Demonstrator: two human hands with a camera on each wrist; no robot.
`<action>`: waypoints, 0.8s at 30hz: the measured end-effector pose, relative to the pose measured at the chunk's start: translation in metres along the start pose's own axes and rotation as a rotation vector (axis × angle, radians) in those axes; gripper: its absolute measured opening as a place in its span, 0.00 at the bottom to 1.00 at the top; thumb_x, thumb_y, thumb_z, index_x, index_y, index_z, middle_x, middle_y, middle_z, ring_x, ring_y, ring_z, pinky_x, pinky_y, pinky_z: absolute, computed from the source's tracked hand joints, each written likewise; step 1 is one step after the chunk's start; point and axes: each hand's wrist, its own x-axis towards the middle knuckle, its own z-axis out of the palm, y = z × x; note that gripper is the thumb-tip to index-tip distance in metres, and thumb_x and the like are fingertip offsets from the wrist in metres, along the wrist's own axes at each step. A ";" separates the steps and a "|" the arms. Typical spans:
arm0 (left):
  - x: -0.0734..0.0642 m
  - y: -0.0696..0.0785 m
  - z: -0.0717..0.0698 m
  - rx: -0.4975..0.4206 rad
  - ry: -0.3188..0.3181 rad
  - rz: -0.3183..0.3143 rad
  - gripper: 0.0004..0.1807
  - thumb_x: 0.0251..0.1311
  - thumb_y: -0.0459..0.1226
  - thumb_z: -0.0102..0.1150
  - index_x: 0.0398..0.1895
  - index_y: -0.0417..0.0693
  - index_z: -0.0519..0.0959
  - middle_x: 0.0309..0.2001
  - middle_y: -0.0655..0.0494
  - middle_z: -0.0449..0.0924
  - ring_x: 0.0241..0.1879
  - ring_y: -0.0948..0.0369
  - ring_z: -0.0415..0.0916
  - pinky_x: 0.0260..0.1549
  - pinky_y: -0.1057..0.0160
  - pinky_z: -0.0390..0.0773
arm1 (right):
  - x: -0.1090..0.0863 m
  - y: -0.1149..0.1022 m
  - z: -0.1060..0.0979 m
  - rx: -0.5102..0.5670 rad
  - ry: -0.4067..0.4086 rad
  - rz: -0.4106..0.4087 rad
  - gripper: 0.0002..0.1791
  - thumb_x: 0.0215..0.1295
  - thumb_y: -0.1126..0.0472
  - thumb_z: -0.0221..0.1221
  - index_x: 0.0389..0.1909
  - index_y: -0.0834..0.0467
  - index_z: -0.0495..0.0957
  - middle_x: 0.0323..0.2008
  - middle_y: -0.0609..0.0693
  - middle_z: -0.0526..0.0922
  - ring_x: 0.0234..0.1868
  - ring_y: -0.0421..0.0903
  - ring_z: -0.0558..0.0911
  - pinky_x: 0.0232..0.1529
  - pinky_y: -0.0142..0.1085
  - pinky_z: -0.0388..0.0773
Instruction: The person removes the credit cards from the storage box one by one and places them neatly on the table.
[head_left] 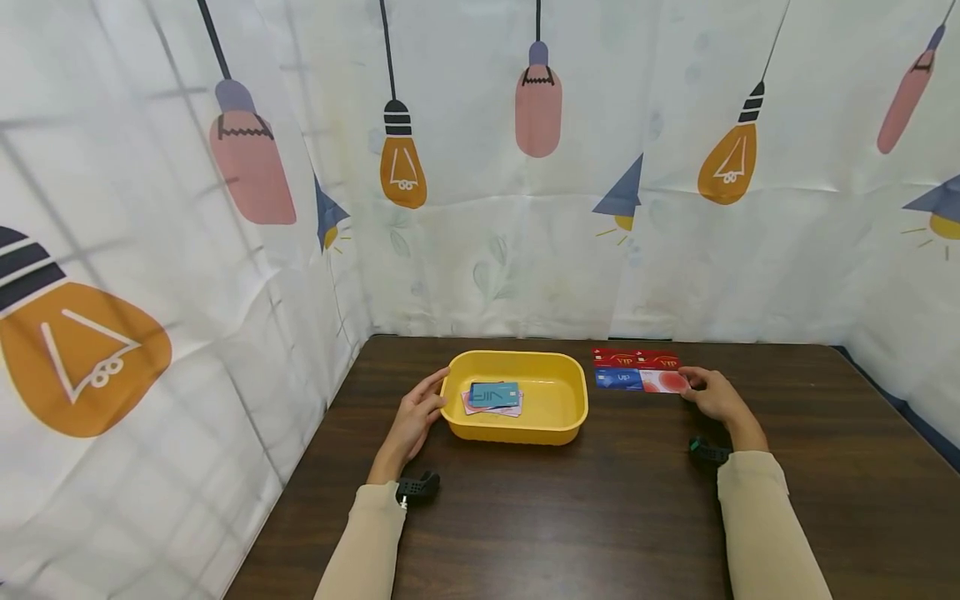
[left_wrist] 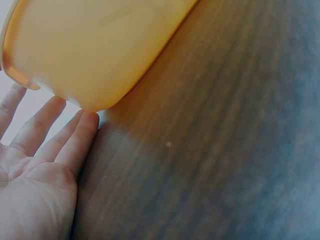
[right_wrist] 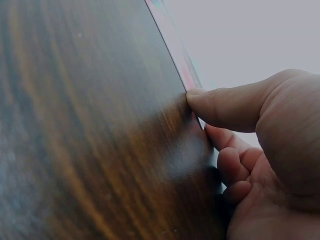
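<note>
A yellow plastic tray [head_left: 512, 428] stands on the table, and in it a teal VIP card [head_left: 493, 394] lies over pinkish cards [head_left: 512, 411]. My left hand [head_left: 412, 421] is at the tray's left end; its fairly straight fingers [left_wrist: 80, 137] touch the outer wall in the left wrist view. To the right of the tray, two red VIP cards [head_left: 637, 359] form a row behind a blue VIP card [head_left: 619, 379] and a white card with red circles [head_left: 662, 382]. My right hand [head_left: 717, 396] pinches the white card's right edge between thumb [right_wrist: 220, 104] and forefinger.
Dark wood-grain table [head_left: 555, 517] extends under everything. A white curtain [head_left: 480, 275] printed with lamps and bulbs hangs behind it and along the left side. Black wrist cameras [head_left: 417, 486] sit at both sleeve cuffs.
</note>
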 end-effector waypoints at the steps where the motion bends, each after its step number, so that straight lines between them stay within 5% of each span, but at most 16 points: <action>1: 0.000 0.000 0.000 0.000 -0.002 0.000 0.30 0.72 0.29 0.47 0.77 0.50 0.65 0.80 0.50 0.57 0.79 0.51 0.57 0.65 0.57 0.76 | 0.000 0.000 0.000 -0.002 0.000 0.000 0.28 0.74 0.66 0.55 0.71 0.72 0.64 0.57 0.76 0.69 0.53 0.68 0.69 0.59 0.66 0.70; 24: 0.000 0.001 0.001 -0.006 -0.003 0.006 0.30 0.72 0.28 0.47 0.77 0.49 0.66 0.80 0.50 0.57 0.79 0.51 0.57 0.65 0.57 0.75 | 0.001 0.004 0.002 0.021 0.012 0.004 0.29 0.74 0.65 0.54 0.71 0.71 0.63 0.57 0.75 0.69 0.55 0.69 0.68 0.62 0.68 0.67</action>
